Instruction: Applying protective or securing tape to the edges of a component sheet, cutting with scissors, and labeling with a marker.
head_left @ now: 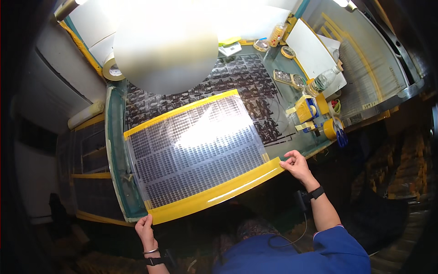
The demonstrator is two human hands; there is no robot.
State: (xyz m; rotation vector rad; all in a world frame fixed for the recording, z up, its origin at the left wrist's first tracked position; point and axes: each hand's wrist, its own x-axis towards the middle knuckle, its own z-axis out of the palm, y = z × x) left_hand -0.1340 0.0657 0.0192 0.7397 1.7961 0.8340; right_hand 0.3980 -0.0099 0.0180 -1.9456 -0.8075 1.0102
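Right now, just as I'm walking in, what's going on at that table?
A person in a blue top has both ends of a wide yellow strip, the left hand at one end and the right hand at the other. It runs along the near edge of a clear, dark-patterned sheet. Another yellow band lines the far edge. A larger patterned sheet lies beyond, partly covered.

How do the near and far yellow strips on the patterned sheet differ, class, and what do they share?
The near yellow strip is pinched at its ends by the left hand and right hand; neither touches the far yellow strip. The near strip looks wider than the far strip. Both are yellow and edge opposite sides of the patterned sheet.
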